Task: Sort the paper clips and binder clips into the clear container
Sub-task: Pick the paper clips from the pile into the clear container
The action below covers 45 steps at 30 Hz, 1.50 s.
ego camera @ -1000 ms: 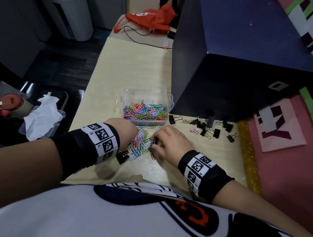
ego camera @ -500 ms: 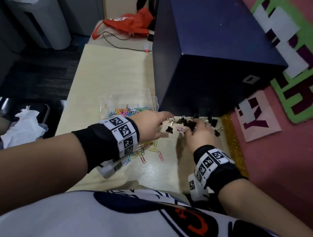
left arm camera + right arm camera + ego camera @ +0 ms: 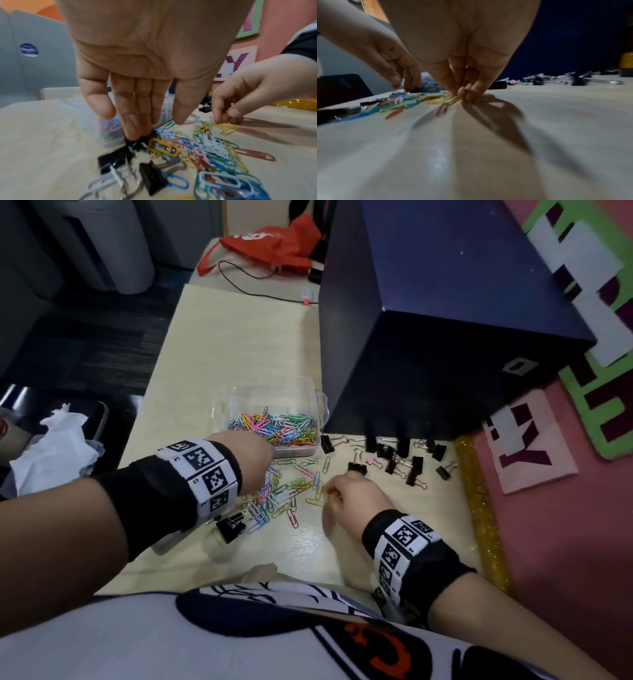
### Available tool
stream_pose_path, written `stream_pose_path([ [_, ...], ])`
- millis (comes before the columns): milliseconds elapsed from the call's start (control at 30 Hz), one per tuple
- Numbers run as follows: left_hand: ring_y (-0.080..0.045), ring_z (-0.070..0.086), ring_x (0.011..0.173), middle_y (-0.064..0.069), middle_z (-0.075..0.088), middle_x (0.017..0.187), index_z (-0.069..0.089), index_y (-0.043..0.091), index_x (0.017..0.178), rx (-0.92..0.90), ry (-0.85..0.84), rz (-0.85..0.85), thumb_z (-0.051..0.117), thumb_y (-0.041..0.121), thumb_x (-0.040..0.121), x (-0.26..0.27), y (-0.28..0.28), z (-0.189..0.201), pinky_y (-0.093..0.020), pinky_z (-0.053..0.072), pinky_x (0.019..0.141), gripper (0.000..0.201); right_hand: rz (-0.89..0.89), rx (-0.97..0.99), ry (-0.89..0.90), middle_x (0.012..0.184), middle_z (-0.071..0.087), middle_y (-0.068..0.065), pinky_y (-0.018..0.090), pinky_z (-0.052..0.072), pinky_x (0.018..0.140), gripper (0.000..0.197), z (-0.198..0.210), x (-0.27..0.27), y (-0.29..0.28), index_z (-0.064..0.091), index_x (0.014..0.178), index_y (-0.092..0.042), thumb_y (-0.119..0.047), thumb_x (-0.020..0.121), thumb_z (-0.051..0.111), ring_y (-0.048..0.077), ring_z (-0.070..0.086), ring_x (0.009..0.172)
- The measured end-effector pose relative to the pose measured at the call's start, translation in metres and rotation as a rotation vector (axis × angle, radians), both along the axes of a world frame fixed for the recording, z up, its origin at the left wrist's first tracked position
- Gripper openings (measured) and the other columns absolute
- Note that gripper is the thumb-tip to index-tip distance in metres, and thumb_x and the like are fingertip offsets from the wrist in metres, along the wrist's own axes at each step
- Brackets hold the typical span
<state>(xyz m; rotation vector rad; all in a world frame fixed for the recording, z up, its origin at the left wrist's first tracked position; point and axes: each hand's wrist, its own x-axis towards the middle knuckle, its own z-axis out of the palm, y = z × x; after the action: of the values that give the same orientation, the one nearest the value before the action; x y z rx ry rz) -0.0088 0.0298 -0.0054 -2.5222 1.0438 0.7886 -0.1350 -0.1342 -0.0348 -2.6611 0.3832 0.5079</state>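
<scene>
A clear container [image 3: 267, 392] holding coloured paper clips [image 3: 277, 429] stands mid-table. In front of it lies a loose pile of paper clips [image 3: 277, 494]. My left hand [image 3: 154, 128] hangs over the pile's left side, fingers straight and pointing down, tips touching a black binder clip [image 3: 135, 140]. The thumb is held apart. Two more binder clips [image 3: 150, 177] lie under that wrist. My right hand [image 3: 462, 97] pinches a yellow paper clip [image 3: 453, 100] at the pile's right edge. Several black binder clips [image 3: 397, 460] are scattered to the right.
A large dark blue box [image 3: 428, 337] stands right behind the container and binder clips. A gold glitter strip [image 3: 479, 508] and pink board border the table's right edge. A red bag [image 3: 270, 244] and cable lie at the far end. White tissue [image 3: 51, 453] sits off the table's left.
Both hands have come back from the binder clips by the blue box to the loose paper clip pile. The right hand now pinches a yellow clip.
</scene>
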Motion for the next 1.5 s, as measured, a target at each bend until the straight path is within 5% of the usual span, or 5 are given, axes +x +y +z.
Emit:
stream_pose_path([
  [433, -0.022, 0.052, 0.115, -0.002, 0.051, 0.127, 0.051, 0.025, 0.13, -0.292, 0.078, 0.003, 0.054, 0.024, 0.089, -0.004, 0.031, -0.017, -0.035, 0.044, 0.097, 0.041, 0.179, -0.017, -0.001, 0.125, 0.047, 0.001, 0.035, 0.04, 0.103, 0.042, -0.006, 0.026, 0.018, 0.055, 0.128, -0.026, -0.01, 0.091, 0.042, 0.021, 0.044, 0.121],
  [667, -0.021, 0.051, 0.114, 0.002, 0.048, 0.124, 0.049, 0.038, 0.128, -0.232, 0.055, -0.071, 0.056, 0.023, 0.086, 0.001, 0.037, -0.015, -0.034, 0.048, 0.087, 0.045, 0.423, -0.058, 0.01, 0.154, 0.025, -0.004, 0.039, 0.027, 0.113, 0.054, -0.003, 0.039, 0.025, 0.032, 0.145, -0.028, -0.021, 0.094, 0.046, 0.022, 0.024, 0.139],
  [1000, -0.023, 0.058, 0.104, 0.003, 0.056, 0.117, 0.052, 0.027, 0.112, -0.157, -0.055, -0.113, 0.052, 0.033, 0.091, 0.003, 0.035, -0.016, -0.035, 0.05, 0.078, 0.021, 0.397, -0.135, 0.001, 0.13, 0.043, 0.001, 0.039, 0.036, 0.1, 0.046, 0.002, 0.04, 0.025, 0.049, 0.129, -0.023, -0.007, 0.086, 0.045, 0.025, 0.04, 0.122],
  [1233, -0.022, 0.055, 0.109, 0.002, 0.051, 0.115, 0.046, 0.033, 0.123, -0.081, -0.019, -0.089, 0.061, 0.026, 0.082, 0.001, 0.04, -0.017, -0.034, 0.046, 0.073, 0.044, 0.612, -0.089, 0.053, 0.16, 0.012, -0.004, 0.04, 0.023, 0.115, 0.065, 0.006, 0.053, 0.042, 0.021, 0.151, -0.022, -0.008, 0.09, 0.041, 0.021, 0.019, 0.144],
  [1500, -0.021, 0.056, 0.104, 0.003, 0.056, 0.112, 0.05, 0.026, 0.118, -0.159, -0.118, -0.225, 0.046, 0.04, 0.092, -0.001, 0.043, -0.017, -0.034, 0.046, 0.078, 0.03, 0.479, -0.19, -0.015, 0.14, 0.044, -0.004, 0.037, 0.026, 0.108, 0.041, -0.003, 0.039, 0.017, 0.051, 0.13, -0.024, -0.014, 0.09, 0.045, 0.021, 0.036, 0.129],
])
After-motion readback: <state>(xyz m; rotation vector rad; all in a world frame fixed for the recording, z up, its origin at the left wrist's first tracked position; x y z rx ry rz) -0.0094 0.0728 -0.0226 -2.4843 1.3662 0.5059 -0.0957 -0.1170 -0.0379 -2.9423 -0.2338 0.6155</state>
